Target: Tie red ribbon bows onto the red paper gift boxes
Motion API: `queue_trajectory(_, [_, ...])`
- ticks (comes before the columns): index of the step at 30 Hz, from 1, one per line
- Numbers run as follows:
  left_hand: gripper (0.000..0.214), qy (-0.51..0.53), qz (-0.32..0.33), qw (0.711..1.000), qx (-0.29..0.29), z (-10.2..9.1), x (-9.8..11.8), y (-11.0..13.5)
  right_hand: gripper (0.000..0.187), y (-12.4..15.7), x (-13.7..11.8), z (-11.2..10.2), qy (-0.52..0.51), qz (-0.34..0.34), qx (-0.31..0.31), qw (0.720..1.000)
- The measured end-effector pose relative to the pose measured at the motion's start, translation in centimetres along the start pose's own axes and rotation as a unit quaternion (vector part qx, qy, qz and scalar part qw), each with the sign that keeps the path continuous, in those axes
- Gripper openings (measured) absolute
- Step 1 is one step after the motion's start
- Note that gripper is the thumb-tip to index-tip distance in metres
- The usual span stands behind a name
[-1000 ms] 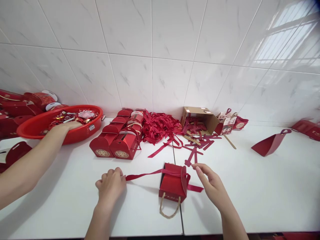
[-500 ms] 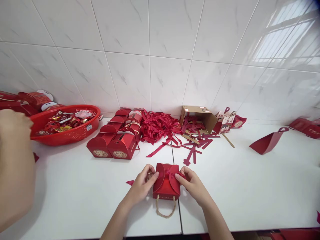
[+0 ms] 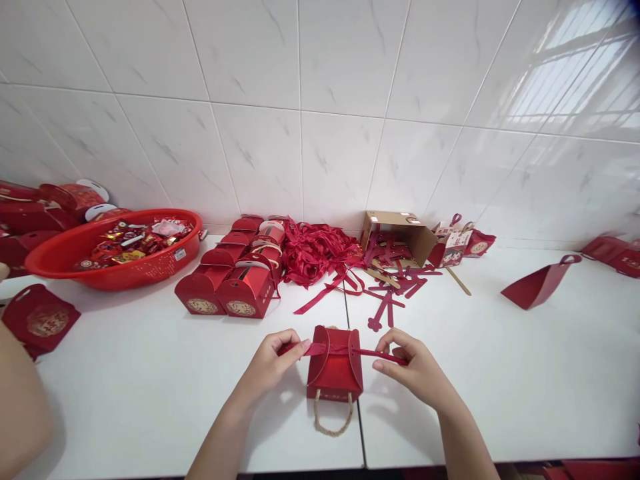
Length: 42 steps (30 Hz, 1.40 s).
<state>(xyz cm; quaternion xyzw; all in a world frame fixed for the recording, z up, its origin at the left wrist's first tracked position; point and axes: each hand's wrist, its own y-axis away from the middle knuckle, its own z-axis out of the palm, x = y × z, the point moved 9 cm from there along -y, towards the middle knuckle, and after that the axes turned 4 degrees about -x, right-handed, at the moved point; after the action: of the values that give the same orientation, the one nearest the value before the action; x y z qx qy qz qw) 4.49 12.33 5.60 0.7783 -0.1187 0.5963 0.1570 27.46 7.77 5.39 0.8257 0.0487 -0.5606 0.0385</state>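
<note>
A small red gift box (image 3: 334, 377) with a rope handle (image 3: 333, 430) rests on the white table in front of me. A red ribbon (image 3: 340, 349) runs through the holes in its two curved top flaps and stretches out to both sides. My left hand (image 3: 280, 360) pinches one end of this ribbon just left of the box. On the right, my right hand (image 3: 407, 363) is closed on the other end, a little away from the box. The ribbon is drawn fairly straight across the top.
Several finished red boxes (image 3: 245, 290) stand behind, beside a heap of red ribbons (image 3: 320, 253). A cardboard box (image 3: 425, 243) spills red strips. A red basket (image 3: 115, 280) holds sweets. Another person's arm (image 3: 23, 407) reaches in at left, near a red box (image 3: 43, 320).
My hands have moved apart from the box, drawing the ribbon out to both sides; the flaps stand closer to upright. The other person's arm has moved left, uncovering a red box.
</note>
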Motion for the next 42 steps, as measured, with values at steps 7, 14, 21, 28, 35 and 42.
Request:
queue_trajectory(7, [0.039, 0.025, -0.007, 0.999, -0.022, 0.2, 0.0, -0.3, 0.034, -0.4, 0.2, 0.5, -0.086, 0.024, -0.036, 0.995])
queue_trajectory(14, [0.041, 0.028, -0.042, 0.998, -0.046, 1.0, -2.8, -0.9, 0.04, -1.0, 2.9, 1.8, -0.063, 0.085, -0.073, 0.992])
queue_trajectory(21, [0.045, 0.023, -0.052, 0.997, -0.051, 1.1, -3.6, 0.1, 0.039, -1.4, 4.8, 2.8, -0.07, 0.069, -0.087, 0.991])
queue_trajectory(28, [0.042, -0.025, -0.099, 0.995, -0.004, -2.0, -6.6, 1.3, 0.033, -1.2, 6.2, 1.1, -0.074, 0.066, -0.058, 0.993])
queue_trajectory(35, [0.039, -0.097, -0.108, 0.988, 0.052, -6.2, -8.2, 3.3, 0.032, 0.4, 8.5, -0.9, -0.065, 0.091, -0.031, 0.993])
queue_trajectory(42, [0.031, -0.151, -0.081, 0.982, 0.075, -8.3, -8.5, 3.9, 0.035, 1.8, 9.8, -3.3, -0.028, 0.124, 0.03, 0.991])
